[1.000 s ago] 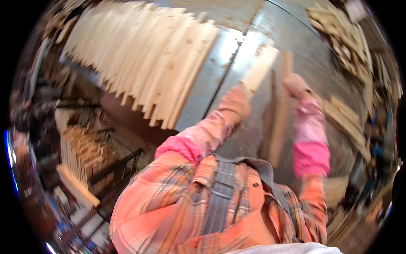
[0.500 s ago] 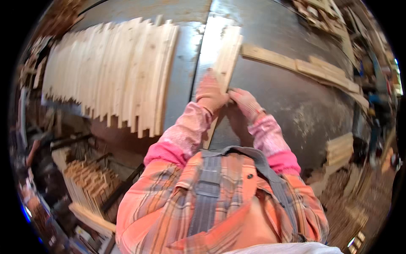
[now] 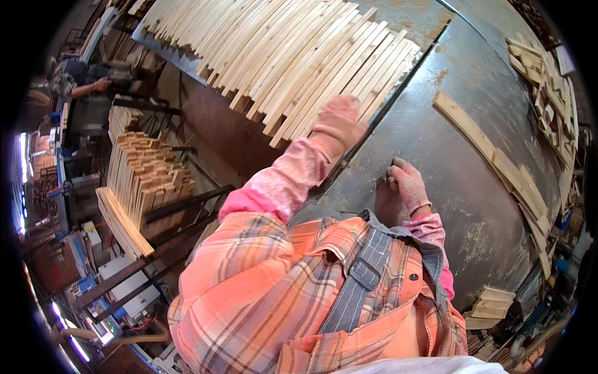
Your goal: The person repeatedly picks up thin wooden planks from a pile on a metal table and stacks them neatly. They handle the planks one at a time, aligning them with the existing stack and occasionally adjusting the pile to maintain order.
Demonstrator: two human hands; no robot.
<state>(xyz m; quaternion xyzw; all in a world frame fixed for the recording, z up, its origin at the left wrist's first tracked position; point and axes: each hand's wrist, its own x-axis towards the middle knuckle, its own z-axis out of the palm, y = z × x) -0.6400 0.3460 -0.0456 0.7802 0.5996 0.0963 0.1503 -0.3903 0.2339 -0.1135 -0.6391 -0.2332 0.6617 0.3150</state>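
Observation:
My left hand (image 3: 339,121), in a pale pinkish glove, lies over the pale wooden strips (image 3: 299,68) at the right end of a long row on the metal table. Its fingers reach across the strips, and the thumb side faces the dark gap in the table. What lies under the palm is hidden. Just right of that gap, my right hand (image 3: 409,185), gloved alike, hovers over or rests on the bare metal; I cannot tell which. Its fingers are loosely bent, with nothing visible in them.
Longer boards (image 3: 492,156) lie on the metal table (image 3: 455,224) to the right. A heap of offcuts (image 3: 554,106) is at far right, and short blocks (image 3: 492,305) sit at near right. Stacked strips (image 3: 149,174) stand by dark rails at left. Another person's arm (image 3: 90,88) shows far left.
Both hands were together on a few strips right of the gap; those strips now seem to be at the row's end. My left hand moved left with them; the right came away. My view turned left.

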